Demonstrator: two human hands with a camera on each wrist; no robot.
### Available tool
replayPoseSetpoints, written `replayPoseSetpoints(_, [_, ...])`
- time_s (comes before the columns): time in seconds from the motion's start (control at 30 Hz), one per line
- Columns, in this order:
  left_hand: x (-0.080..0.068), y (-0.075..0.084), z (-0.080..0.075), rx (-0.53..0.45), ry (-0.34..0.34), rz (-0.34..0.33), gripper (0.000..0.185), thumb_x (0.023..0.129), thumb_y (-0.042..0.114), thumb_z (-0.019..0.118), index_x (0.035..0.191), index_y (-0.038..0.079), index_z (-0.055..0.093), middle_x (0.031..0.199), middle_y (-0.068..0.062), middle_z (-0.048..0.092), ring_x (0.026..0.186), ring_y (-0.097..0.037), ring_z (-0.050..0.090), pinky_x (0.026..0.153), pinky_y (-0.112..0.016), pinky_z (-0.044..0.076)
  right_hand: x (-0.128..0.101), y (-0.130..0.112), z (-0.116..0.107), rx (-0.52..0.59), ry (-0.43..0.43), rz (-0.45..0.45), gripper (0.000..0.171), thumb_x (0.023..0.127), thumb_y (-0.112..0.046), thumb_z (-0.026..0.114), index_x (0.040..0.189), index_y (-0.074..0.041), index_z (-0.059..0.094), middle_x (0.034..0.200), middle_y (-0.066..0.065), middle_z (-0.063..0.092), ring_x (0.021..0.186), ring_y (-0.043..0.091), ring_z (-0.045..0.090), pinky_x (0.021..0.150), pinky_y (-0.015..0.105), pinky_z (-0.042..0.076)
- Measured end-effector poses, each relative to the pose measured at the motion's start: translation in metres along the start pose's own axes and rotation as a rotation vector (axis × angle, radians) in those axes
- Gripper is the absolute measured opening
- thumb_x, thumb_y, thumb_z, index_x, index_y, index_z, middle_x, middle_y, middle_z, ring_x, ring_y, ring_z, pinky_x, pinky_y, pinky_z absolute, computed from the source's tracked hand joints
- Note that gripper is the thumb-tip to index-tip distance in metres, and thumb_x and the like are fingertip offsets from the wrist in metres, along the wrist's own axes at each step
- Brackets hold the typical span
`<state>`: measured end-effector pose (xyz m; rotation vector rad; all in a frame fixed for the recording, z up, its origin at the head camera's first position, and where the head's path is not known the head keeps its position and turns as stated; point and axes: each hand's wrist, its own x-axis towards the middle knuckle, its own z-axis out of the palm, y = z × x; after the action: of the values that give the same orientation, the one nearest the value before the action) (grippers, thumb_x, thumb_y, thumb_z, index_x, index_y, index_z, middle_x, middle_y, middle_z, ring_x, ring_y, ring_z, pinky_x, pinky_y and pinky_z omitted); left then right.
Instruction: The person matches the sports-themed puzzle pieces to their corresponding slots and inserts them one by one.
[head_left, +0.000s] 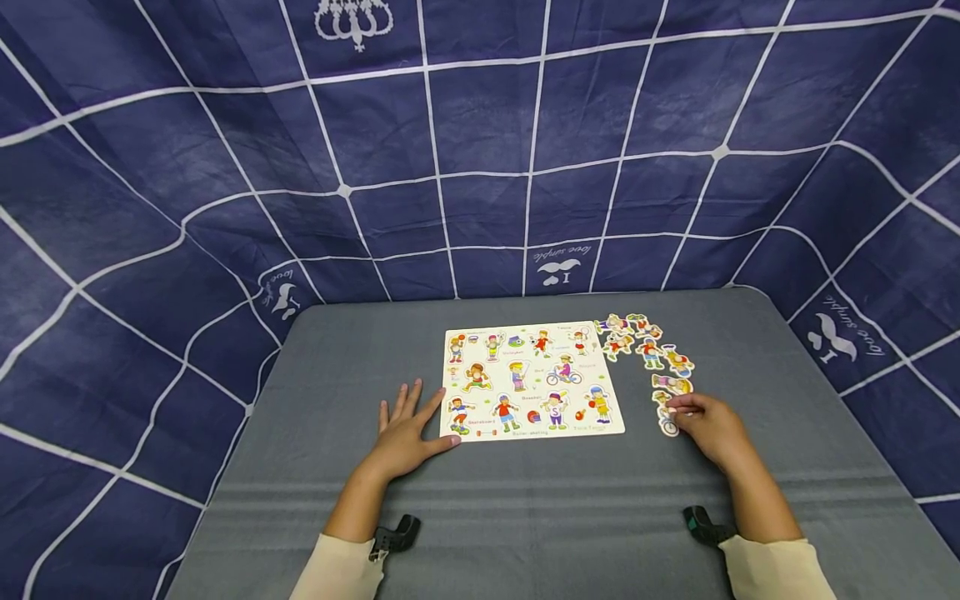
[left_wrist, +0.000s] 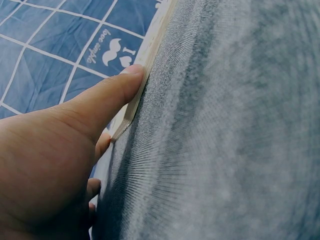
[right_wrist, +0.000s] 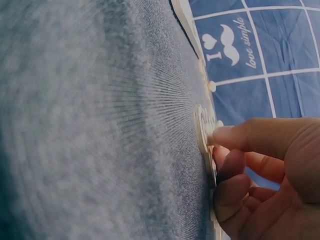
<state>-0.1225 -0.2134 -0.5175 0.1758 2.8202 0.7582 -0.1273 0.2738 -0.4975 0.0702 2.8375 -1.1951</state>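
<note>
- Puzzle piece [head_left: 667,422], a small flat cutout figure, lies at the near end of the loose pieces [head_left: 647,350], right of the puzzle board [head_left: 532,381] on the grey bench [head_left: 525,517].
- Right hand [head_left: 712,427] pinches its edge with curled fingertips [right_wrist: 227,136].
- Left hand [head_left: 405,433] lies flat and spread, thumb [left_wrist: 107,92] against the board's left edge.
- The piece looks light, thin and stiff; likely best lifted by its rim or peg.
</note>
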Motion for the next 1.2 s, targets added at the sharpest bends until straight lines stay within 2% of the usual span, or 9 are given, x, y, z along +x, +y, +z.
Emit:
replayPoseSetpoints(0.3, [0.0,0.0,0.0,-0.002,0.002,0.0,0.094,0.083,0.067,0.07,0.16,0.031,0.03,0.172,-0.012,0.003,0.159,-0.039,-0.006,0.121,-0.068,-0.011,-0.001,-0.001,0.0,-0.078,0.021,-0.027,0.018,0.091,-0.009,0.067,0.105,0.001,0.073,0.091,0.015,0.074,0.07,0.005,0.054,0.062,0.025,0.041])
replayPoseSetpoints(0.57, [0.0,0.001,0.0,-0.006,0.001,0.0,0.095,0.083,0.068,0.07,0.16,0.032,0.029,0.172,-0.012,0.003,0.159,-0.038,-0.007,0.121,-0.067,-0.012,0.0,-0.005,0.002,-0.067,0.04,-0.035,0.019,0.094,-0.015,0.068,0.107,-0.001,0.073,0.094,0.014,0.074,0.07,0.0,0.052,0.063,0.025,0.042])
replayPoseSetpoints(0.97, [0.003,-0.003,0.001,0.001,-0.004,0.001,0.096,0.082,0.071,0.068,0.161,0.033,0.028,0.172,-0.011,0.002,0.159,-0.038,-0.008,0.121,-0.067,-0.013,0.005,-0.02,0.004,-0.039,0.108,-0.072,0.018,0.092,-0.016,0.07,0.105,-0.004,0.074,0.093,0.011,0.074,0.066,-0.002,0.05,0.058,0.024,0.041])
replayPoseSetpoints(1.2, [0.002,-0.002,0.001,-0.009,-0.006,0.002,0.096,0.083,0.07,0.068,0.161,0.032,0.028,0.172,-0.011,0.002,0.159,-0.038,-0.008,0.121,-0.067,-0.013,0.01,-0.031,0.007,-0.024,0.106,-0.102,0.019,0.092,-0.016,0.071,0.104,-0.002,0.075,0.093,0.012,0.073,0.065,-0.002,0.05,0.058,0.022,0.042])
